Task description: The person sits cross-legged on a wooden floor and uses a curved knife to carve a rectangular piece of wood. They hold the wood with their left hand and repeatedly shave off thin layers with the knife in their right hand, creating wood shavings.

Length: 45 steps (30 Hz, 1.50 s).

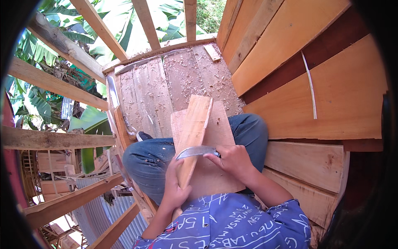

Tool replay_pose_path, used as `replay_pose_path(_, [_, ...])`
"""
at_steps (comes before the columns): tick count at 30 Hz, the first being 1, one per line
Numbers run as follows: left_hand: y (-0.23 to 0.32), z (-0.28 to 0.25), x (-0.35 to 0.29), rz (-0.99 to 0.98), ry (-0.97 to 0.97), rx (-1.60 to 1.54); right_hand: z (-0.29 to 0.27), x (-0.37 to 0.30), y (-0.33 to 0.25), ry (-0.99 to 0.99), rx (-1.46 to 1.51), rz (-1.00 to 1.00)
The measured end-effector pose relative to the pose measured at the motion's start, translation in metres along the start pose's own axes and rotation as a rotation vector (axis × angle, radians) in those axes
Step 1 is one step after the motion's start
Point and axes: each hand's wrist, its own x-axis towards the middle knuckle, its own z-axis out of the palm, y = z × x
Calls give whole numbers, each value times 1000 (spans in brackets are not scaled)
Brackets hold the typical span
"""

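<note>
My left hand [175,187] is closed round the near end of a narrow wooden piece [194,124], which slants away from me. Under it a wider wooden board [222,137] lies across my lap. My right hand [233,161] grips a curved knife [194,152] by its handle, which the fingers mostly hide. The blade lies across the wooden piece, its tip pointing left, just above my left hand. Whether the edge bites into the wood I cannot tell.
Wood shavings cover the plank floor [155,89] ahead. A long blade [112,92] lies along the left edge, and a small wood offcut [212,53] at the far end. Wooden rails [58,138] border the left; a plank wall [306,99] rises close on the right.
</note>
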Motion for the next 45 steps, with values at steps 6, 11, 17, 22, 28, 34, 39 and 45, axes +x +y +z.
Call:
replay_pose_path(6, [2,0,4,44,22,39,-17,28,58,162,-53,284])
replay_pose_path(11, [4,1,3,34,29,74,-4,14,28,70,-31,45])
replay_pose_path(17, [5,1,4,33,26,47,4,-6,0,-14,48,29])
replay_pose_path(22, [11,3,10,26,67,161,6,20,29,40,60,193])
replay_pose_path(28, [12,2,9,44,50,182,8,18,33,97,133,144])
replay_pose_path(34, [8,1,8,46,32,161,12,7,26,5,83,75])
replay_pose_path(39, [10,3,11,34,36,160,13,12,26,39,138,140])
replay_pose_path(45, [11,1,10,44,28,193,10,26,45,51,59,213])
